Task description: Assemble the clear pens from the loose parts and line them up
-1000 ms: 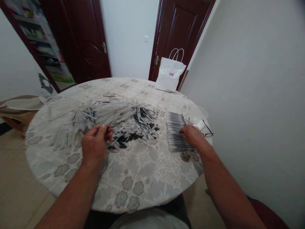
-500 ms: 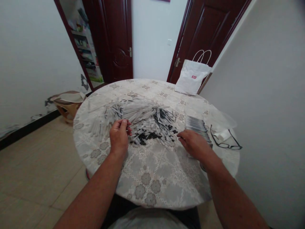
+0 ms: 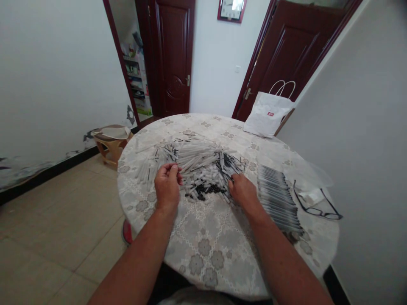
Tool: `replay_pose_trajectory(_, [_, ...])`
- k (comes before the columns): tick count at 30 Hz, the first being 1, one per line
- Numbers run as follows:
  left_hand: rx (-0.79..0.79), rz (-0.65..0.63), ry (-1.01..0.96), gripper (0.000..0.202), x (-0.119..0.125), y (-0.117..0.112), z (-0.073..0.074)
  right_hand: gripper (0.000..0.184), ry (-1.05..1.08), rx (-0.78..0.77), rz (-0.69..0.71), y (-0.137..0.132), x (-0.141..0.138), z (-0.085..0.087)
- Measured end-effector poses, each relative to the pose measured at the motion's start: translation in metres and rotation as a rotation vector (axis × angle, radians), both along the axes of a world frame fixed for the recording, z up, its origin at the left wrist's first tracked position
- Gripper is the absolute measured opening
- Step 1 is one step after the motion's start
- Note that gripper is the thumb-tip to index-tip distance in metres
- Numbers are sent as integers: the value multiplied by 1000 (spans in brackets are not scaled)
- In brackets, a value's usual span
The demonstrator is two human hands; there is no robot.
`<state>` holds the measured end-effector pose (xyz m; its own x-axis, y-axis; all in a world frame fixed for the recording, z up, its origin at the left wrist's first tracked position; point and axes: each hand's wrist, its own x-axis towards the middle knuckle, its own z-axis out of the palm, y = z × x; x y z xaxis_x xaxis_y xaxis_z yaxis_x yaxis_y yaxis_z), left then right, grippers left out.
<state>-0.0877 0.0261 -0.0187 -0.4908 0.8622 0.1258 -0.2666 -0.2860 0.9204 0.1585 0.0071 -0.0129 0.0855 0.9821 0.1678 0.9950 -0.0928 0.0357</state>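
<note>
A heap of white pen barrels, black refills and small black caps (image 3: 200, 163) lies in the middle of a round table (image 3: 206, 245) with a flowered cloth. My left hand (image 3: 167, 184) rests at the heap's left edge, fingers curled and thumb pinched against them over some small part I cannot make out. My right hand (image 3: 243, 192) sits at the heap's right edge, knuckles up, fingertips reaching into the black pieces and hidden from me. A neat row of assembled pens (image 3: 278, 199) lies just right of that hand.
Black-framed glasses (image 3: 318, 207) and a clear plastic bag (image 3: 305, 171) lie at the table's right side. A white paper bag (image 3: 270, 116) stands at the far edge against the wall. A low wooden stool (image 3: 111, 142) is on the tiled floor at left.
My right hand has left the row of assembled pens and moved left to the heap. The left hand has stayed at the heap. My head has turned left and tilted up.
</note>
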Motion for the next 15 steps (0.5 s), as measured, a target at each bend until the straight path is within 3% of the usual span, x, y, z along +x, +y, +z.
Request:
replay_pose_trajectory(5, [49, 74, 77, 23, -21, -19, 8, 25, 26, -24, 26, 3, 6, -8])
replay_pose_trajectory(12, [-124, 194, 577, 16, -67, -64, 1, 27, 34, -71, 53, 4, 19, -17])
replay_pose_trajectory(15, [-145, 170, 771, 12, -77, -74, -7, 28, 38, -47, 64, 3, 24, -19])
